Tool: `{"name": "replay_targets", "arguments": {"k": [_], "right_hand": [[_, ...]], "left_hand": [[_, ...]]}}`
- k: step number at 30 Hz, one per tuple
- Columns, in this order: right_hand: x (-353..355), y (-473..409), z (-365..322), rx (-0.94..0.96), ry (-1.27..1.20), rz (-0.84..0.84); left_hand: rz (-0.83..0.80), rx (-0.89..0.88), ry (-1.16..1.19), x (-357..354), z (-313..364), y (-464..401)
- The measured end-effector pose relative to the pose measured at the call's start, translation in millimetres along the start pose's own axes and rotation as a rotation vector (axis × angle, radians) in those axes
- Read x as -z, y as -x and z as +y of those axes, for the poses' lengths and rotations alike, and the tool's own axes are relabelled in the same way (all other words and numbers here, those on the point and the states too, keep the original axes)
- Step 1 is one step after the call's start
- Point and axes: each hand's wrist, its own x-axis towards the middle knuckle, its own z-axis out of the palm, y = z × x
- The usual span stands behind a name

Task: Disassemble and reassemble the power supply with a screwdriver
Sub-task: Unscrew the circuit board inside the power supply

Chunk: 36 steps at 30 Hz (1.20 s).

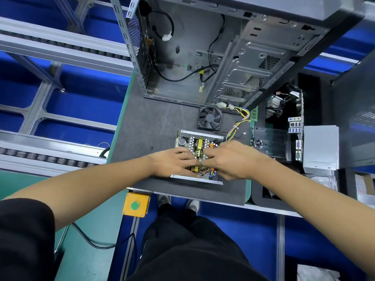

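An open silver metal power supply box [197, 157], its green circuit board bare, sits on the dark grey mat [146, 126] near the front edge. The left hand [174, 164] lies over the board, fingers curled onto its parts; the right hand [229, 159] does likewise. The board looks stiff but fragile, best held by its edges. Behind the box lies a black square fan [210, 118]; to its right, yellow wires [237, 124] trail, likely to snag.

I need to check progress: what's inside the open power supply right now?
Inside the power supply a circuit board shows: a dark capacitor and a yellow transformer. The left hand and right hand cover the board's middle, so that part is hidden.
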Motion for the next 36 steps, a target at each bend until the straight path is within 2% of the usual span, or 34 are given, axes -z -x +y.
{"name": "replay_targets", "arguments": {"k": [5,12,28,36], "right_hand": [[4,-5,-2,-0.064,-0.036,-0.044],[13,-7,-3,-0.051,-0.153,-0.047],[8,-4,-23,-0.194,-0.164,-0.007],[15,-9,-21,-0.127,-0.181,0.022]], "left_hand": [[0.008,0.021,0.005,-1,1,-1],[-0.042,0.003,0.006,1,0,-1],[-0.032,0.012,0.069,2,0,-3],[-0.024,-0.002,0.049,10,-1,-6]]}}
